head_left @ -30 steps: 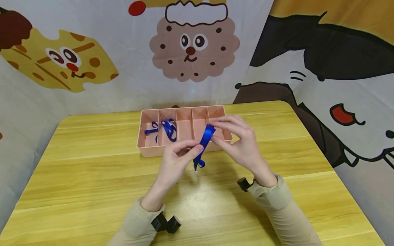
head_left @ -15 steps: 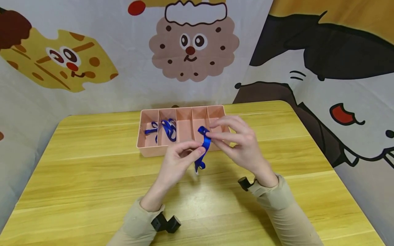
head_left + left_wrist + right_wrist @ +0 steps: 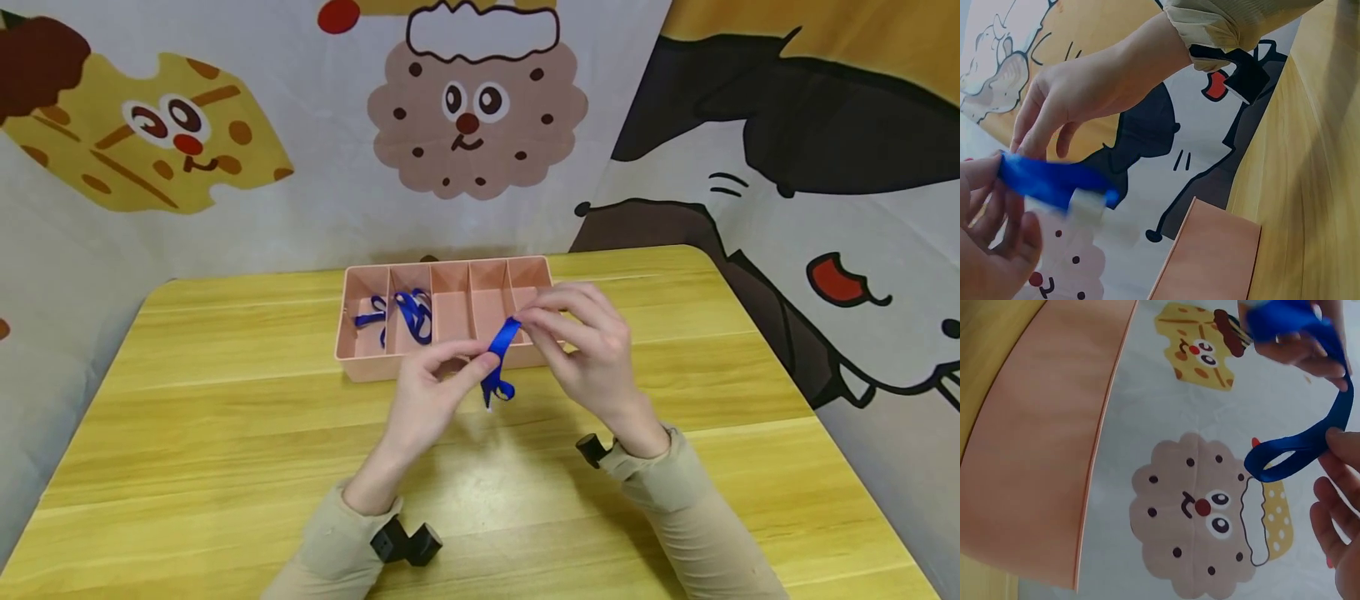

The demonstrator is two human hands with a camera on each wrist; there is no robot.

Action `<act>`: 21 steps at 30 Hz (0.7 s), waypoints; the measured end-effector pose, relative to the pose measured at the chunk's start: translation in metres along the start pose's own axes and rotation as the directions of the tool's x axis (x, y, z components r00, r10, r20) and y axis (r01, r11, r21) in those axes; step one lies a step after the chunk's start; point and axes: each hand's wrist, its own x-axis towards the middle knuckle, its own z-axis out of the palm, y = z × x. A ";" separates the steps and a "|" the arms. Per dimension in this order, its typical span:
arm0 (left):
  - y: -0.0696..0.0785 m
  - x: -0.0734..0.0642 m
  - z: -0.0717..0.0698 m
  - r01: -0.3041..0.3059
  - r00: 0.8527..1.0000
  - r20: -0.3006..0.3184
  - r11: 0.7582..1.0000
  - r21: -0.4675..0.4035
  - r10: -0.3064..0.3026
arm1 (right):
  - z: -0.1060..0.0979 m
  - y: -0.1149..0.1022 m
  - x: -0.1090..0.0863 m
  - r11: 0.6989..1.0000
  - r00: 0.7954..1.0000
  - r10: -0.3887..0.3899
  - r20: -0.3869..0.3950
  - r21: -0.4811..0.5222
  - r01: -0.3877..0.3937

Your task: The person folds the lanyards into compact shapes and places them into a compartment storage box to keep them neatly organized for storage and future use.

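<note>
Between both hands, in front of the pink divided tray (image 3: 375,368), a blue satin ribbon (image 3: 504,337) is held up in the head view. My left hand (image 3: 431,392) pinches it partway along with thumb and fingers. The right hand (image 3: 588,350) pinches its upper end. Below the left fingertips hang a small loop and a pale tip. The right wrist view shows the ribbon (image 3: 1294,450) folded into a loop beside the right thumb. In the left wrist view the ribbon (image 3: 1047,181) is blurred, with a pale piece at its end.
Coiled blue ribbons (image 3: 414,317) lie in the tray's two leftmost compartments; one strand (image 3: 369,319) is in the far left one. The tray stands toward the back of the wooden table (image 3: 225,433). A printed cartoon cloth (image 3: 300,242) hangs behind it.
The right fingers first stood at the ribbon's top, then bent its end over to the left, and now pinch the straightened end. The left hand has kept its pinch almost unmoved.
</note>
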 end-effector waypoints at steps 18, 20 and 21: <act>-0.003 0.002 -0.001 -0.223 0.969 -0.164 0.941 -0.254 0.186 | 0.017 -0.021 -0.009 0.920 0.940 0.281 0.195 0.223 -0.322; -0.005 0.003 -0.001 -0.230 0.967 -0.166 0.941 -0.249 0.192 | 0.016 -0.022 -0.009 0.905 0.924 0.309 0.227 0.227 -0.359; -0.006 0.003 -0.001 -0.232 0.966 -0.170 0.942 -0.241 0.195 | 0.016 -0.023 -0.009 0.896 0.915 0.321 0.245 0.234 -0.377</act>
